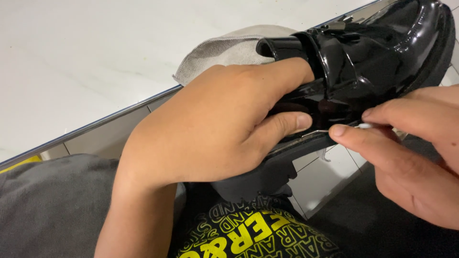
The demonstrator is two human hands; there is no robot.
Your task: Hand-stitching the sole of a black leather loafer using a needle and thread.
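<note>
My left hand (pixel 215 126) grips a glossy black patent shoe (pixel 377 52) at its heel end, fingers tucked inside the opening and the thumb pressed along the side near the sole. The shoe lies tilted, toe toward the upper right. My right hand (pixel 411 153) pinches a thin metal needle-like tool (pixel 315 133) with a white end (pixel 366 125) between thumb and forefinger. The tool's tip touches the seam where the upper meets the black chunky sole (pixel 258 179), just beside my left thumb.
A grey cloth (pixel 229 48) lies behind the shoe on a white marble-like surface (pixel 95 57) with a metal edge strip (pixel 95 122). White tiles (pixel 325 177) show below. My dark trousers (pixel 48 205) and a black shirt with yellow print (pixel 258 234) fill the bottom.
</note>
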